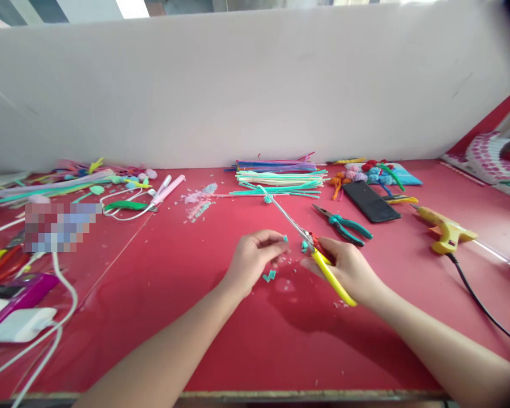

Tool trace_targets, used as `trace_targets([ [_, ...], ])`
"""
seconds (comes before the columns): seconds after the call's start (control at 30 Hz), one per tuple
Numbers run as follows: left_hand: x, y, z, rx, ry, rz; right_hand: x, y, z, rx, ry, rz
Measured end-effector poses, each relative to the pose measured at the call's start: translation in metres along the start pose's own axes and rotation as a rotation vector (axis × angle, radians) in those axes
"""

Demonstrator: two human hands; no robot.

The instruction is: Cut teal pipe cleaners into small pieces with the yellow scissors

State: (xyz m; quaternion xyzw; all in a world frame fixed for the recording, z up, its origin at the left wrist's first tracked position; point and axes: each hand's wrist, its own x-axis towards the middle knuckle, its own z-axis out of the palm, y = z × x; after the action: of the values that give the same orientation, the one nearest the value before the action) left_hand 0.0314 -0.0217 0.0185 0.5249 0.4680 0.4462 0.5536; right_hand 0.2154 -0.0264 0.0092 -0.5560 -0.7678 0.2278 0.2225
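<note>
My left hand (259, 255) is closed in a pinch on a small teal piece (285, 239) near the middle of the red table (238, 362). To its right, my right hand (344, 266) is wrapped round a tool with yellow handles (334, 280), its metal end pointing up and left. A small teal bit (305, 246) is close beside that metal end. Several cut teal pieces (270, 276) lie on the table just below my left fingers. Beyond the hands is a small teal ball (268, 199), by a bundle of teal stems (280, 187).
Teal-handled pliers (344, 225), a black phone (372, 201) and a yellow glue gun (446, 229) lie on the right. White cables (70, 289), a pink pen-like tool (168, 191) and coloured stems (59, 184) lie on the left. A white panel (255, 90) stands behind.
</note>
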Motion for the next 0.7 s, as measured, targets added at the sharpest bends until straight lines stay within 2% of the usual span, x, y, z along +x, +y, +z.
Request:
trace_targets([
  [0.1,0.0042,0.0020,-0.0067,-0.210,0.113,0.026,0.0009,0.0018,-0.0023,-0.186,0.049,-0.015],
  [0.23,0.0046,0.0057,-0.0102,-0.298,0.188,0.075,0.0024,0.0032,-0.0004,-0.354,0.072,-0.045],
  [0.53,0.0035,0.0097,-0.0103,-0.346,0.244,0.159,0.0007,0.0055,0.0055,-0.474,0.094,-0.090],
  [0.7,0.0031,0.0090,-0.0106,-0.370,0.230,0.177,-0.0001,0.0070,0.0069,-0.491,0.102,-0.107],
])
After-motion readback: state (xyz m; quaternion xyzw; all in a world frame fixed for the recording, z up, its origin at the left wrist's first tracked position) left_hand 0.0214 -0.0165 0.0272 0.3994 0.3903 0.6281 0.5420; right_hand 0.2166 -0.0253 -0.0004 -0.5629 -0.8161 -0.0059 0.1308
